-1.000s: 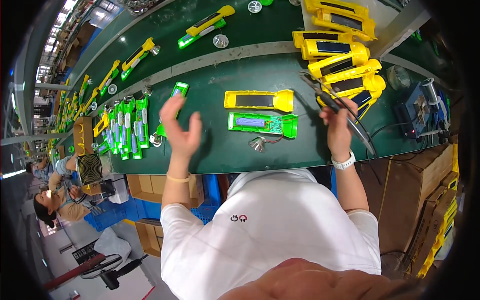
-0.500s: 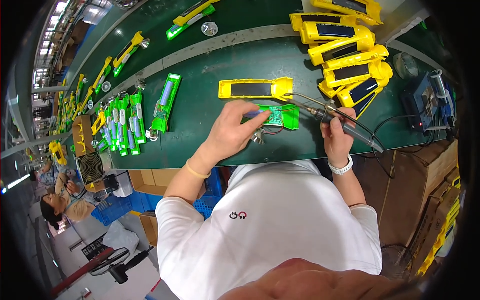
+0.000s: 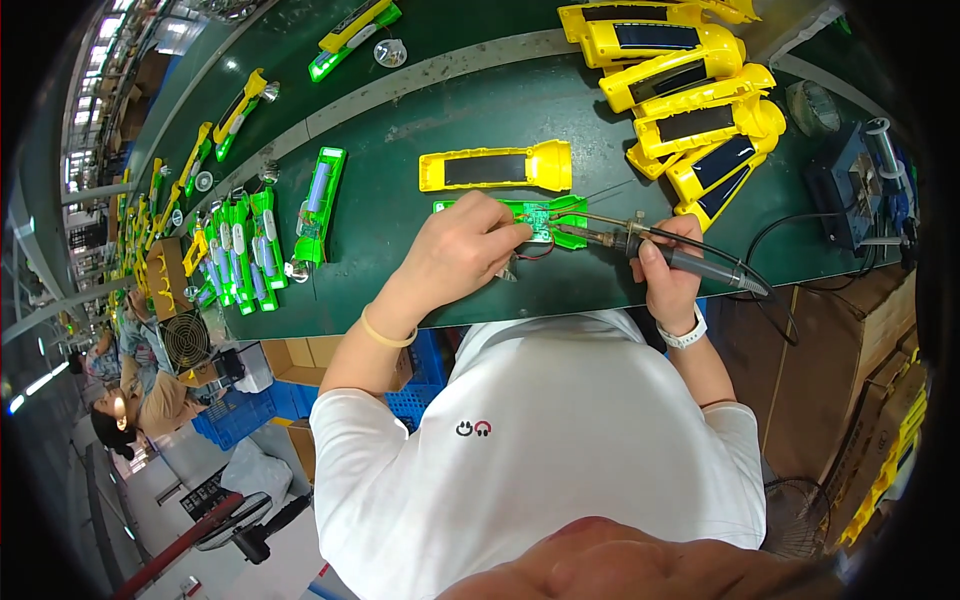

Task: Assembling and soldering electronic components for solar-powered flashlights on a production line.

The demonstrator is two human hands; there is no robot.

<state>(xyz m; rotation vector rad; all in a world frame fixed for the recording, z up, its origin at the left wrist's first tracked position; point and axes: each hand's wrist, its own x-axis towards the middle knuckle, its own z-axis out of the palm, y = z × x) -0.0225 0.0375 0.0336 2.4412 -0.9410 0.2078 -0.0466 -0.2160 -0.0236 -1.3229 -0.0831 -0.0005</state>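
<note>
My right hand (image 3: 668,280) grips a soldering iron (image 3: 706,265) by its grey handle, with a thin metal feed tube (image 3: 600,217) running alongside. The iron's tip meets the small green circuit board (image 3: 537,222) in an open green flashlight housing (image 3: 573,238). Over the left part of that housing, my left hand (image 3: 462,238) has thumb and forefinger pinched together at the board beside thin wires; whatever lies between the fingertips is too small to name. Just beyond, a yellow flashlight shell (image 3: 555,166) with a dark panel lies on the green table (image 3: 400,285).
Several green housings with batteries (image 3: 238,250) cluster at the left, near a single green housing (image 3: 318,205). Yellow shells (image 3: 690,125) pile up at the far right. Beside them stand a blue soldering station (image 3: 840,195) and a solder spool (image 3: 885,150). A co-worker (image 3: 150,400) sits at the left.
The iron's tip has come down and left from near the yellow shell onto the circuit board. My left fingers have drawn together into a pinch at the board. The whole view has shifted slightly.
</note>
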